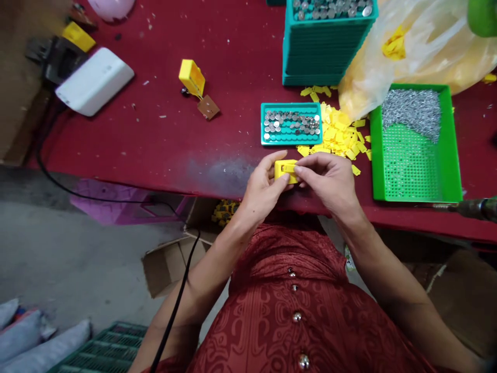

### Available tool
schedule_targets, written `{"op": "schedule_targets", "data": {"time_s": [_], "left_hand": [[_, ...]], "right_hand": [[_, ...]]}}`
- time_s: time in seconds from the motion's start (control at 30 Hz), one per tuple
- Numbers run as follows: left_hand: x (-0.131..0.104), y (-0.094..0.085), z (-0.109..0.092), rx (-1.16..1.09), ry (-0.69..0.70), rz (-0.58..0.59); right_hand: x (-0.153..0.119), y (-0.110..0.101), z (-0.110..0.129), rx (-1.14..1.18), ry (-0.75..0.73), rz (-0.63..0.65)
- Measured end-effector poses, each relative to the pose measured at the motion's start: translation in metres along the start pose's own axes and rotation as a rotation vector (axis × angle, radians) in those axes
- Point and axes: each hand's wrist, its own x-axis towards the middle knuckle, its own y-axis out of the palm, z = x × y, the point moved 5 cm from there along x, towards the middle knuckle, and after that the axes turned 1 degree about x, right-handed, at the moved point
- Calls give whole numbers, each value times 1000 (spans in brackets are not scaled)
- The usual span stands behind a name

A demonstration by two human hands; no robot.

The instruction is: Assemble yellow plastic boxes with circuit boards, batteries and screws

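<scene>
At the near edge of the red desk (229, 124), the left hand (264, 184) is holding a yellow plastic casing (278, 175) in a curled grip while the right hand (330, 177), pinched nearly closed on a small yellow strip (288, 168), is apparently fitting it, likely calling for steady, aligned pressure.

Workshop, clearly: silvery metal bits (413, 109) lie heaped in a rectangular green plastic tray (377, 155) at right; flat yellow plastic pieces (338, 135) litter the dark-red tabletop (233, 62).
</scene>
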Motion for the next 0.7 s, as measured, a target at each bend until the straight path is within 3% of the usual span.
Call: {"op": "schedule_targets", "data": {"time_s": [0.27,0.37,0.5,0.7], "left_hand": [[2,1,-1,145,42,2],[-1,2,-6,231,77,-15],[-6,4,-8,113,20,19],[-7,-5,-5,5,-28,-9]], "right_hand": [[5,-2,4,-129,-15,75],[5,1,5,-137,-1,49],[6,3,18,-294,-157,-16],[6,14,32,-492,-245,97]]}}
